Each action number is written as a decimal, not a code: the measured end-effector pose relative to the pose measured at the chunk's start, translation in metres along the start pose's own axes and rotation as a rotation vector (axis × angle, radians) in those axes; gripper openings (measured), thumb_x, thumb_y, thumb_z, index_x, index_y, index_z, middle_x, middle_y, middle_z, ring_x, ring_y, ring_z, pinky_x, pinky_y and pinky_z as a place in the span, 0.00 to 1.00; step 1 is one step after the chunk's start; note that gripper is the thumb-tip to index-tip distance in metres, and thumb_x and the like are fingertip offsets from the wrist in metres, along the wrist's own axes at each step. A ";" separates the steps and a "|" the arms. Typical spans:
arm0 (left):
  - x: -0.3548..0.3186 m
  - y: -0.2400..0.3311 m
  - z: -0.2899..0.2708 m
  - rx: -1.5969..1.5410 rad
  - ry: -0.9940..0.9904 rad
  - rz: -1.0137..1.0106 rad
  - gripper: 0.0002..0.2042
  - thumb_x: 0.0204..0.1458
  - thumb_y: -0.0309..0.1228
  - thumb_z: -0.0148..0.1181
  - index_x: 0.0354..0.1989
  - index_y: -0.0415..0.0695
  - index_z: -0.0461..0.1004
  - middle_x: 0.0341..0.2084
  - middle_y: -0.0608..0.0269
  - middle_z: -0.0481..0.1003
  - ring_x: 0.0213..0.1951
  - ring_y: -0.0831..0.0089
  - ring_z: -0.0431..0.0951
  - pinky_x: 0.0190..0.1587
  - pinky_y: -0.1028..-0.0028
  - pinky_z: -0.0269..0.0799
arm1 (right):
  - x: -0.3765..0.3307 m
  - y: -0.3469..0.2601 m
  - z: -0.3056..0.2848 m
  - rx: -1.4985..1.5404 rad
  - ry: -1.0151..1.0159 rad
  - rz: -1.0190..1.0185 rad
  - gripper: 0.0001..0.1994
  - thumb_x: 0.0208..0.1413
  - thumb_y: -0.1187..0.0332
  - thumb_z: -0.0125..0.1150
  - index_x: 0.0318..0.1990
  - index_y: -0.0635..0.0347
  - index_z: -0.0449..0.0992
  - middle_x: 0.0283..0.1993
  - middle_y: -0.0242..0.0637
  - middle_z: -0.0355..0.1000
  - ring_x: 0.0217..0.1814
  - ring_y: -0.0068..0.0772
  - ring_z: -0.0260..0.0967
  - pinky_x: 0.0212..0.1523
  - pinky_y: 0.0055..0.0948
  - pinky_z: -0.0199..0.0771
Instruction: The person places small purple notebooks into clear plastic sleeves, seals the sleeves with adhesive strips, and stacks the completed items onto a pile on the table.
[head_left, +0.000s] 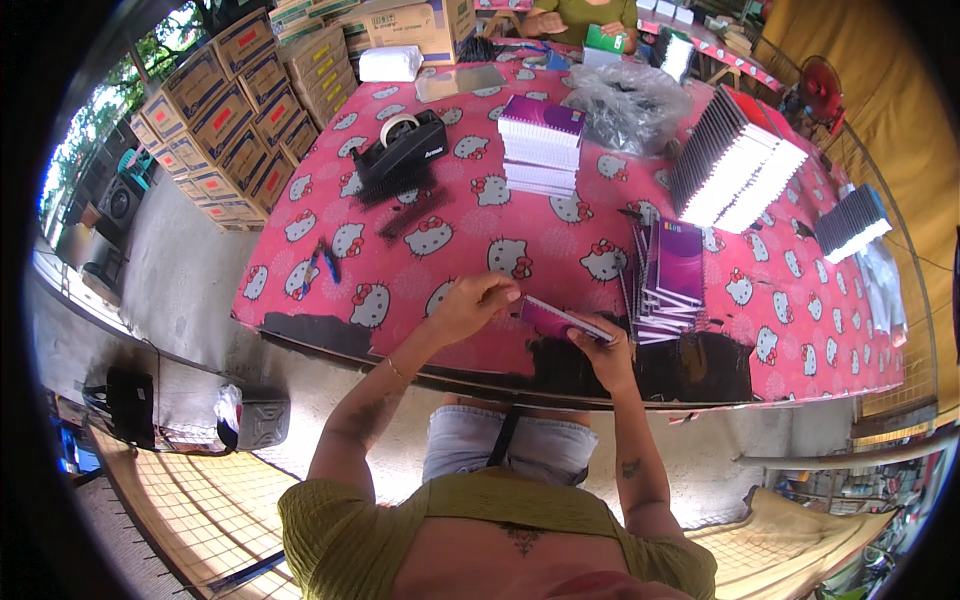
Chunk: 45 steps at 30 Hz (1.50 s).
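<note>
A purple spiral notebook (556, 320) lies near the table's front edge. My right hand (603, 350) grips it from below at its near side. My left hand (472, 303) pinches its left end with closed fingers. Just right of it leans a loose stack of purple notebooks (672, 280). Farther back stands a neat pile of notebooks (541, 145) with a purple cover on top.
The table wears a pink cartoon-cat cloth (440, 235). On it are a black tape dispenser (402, 150), blue pens (322, 264), a clear plastic bag (628, 100) and rows of upright notebooks (735, 165). Cardboard boxes (235, 110) are stacked at left. Another person (580, 20) sits at the far end.
</note>
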<state>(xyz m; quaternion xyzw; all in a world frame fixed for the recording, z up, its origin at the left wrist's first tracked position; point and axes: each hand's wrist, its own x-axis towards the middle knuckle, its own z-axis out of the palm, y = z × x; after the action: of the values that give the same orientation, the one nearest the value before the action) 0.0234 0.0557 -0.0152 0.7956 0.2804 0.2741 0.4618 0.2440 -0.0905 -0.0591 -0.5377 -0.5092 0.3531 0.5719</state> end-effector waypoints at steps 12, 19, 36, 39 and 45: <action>0.006 0.004 -0.005 0.395 -0.102 0.392 0.12 0.53 0.31 0.64 0.46 0.46 0.75 0.35 0.58 0.72 0.34 0.57 0.78 0.34 0.62 0.73 | 0.000 0.005 0.000 0.039 -0.030 0.035 0.13 0.57 0.75 0.66 0.50 0.63 0.80 0.43 0.31 0.78 0.46 0.18 0.71 0.49 0.19 0.69; 0.010 0.010 -0.004 0.476 -0.131 0.382 0.11 0.56 0.34 0.62 0.46 0.45 0.76 0.29 0.59 0.72 0.29 0.57 0.77 0.32 0.63 0.73 | -0.003 0.000 0.000 0.037 -0.019 0.009 0.12 0.58 0.77 0.63 0.50 0.66 0.79 0.45 0.34 0.79 0.46 0.20 0.73 0.50 0.23 0.72; -0.004 0.035 0.041 1.101 0.286 0.355 0.40 0.58 0.56 0.48 0.69 0.35 0.55 0.70 0.43 0.52 0.72 0.48 0.50 0.66 0.34 0.38 | -0.016 -0.031 0.017 0.219 0.070 0.168 0.16 0.57 0.74 0.65 0.53 0.66 0.78 0.44 0.30 0.78 0.44 0.18 0.70 0.48 0.21 0.71; -0.043 0.022 0.059 1.050 0.003 0.372 0.40 0.57 0.58 0.47 0.68 0.36 0.56 0.69 0.43 0.54 0.72 0.49 0.51 0.66 0.35 0.40 | -0.016 -0.031 0.012 0.230 0.094 0.215 0.16 0.57 0.74 0.65 0.53 0.65 0.78 0.44 0.30 0.78 0.44 0.18 0.71 0.47 0.20 0.71; -0.005 0.039 0.046 1.151 0.266 0.397 0.41 0.57 0.61 0.45 0.66 0.36 0.60 0.67 0.42 0.59 0.71 0.50 0.54 0.65 0.36 0.44 | -0.015 -0.038 0.021 0.148 0.061 0.200 0.16 0.57 0.73 0.66 0.52 0.66 0.79 0.41 0.30 0.79 0.43 0.17 0.71 0.47 0.21 0.71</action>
<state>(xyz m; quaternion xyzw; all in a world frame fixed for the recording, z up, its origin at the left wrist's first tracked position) 0.0596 0.0094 -0.0005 0.9129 0.2852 0.2565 -0.1395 0.2151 -0.1064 -0.0276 -0.5524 -0.4078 0.4283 0.5874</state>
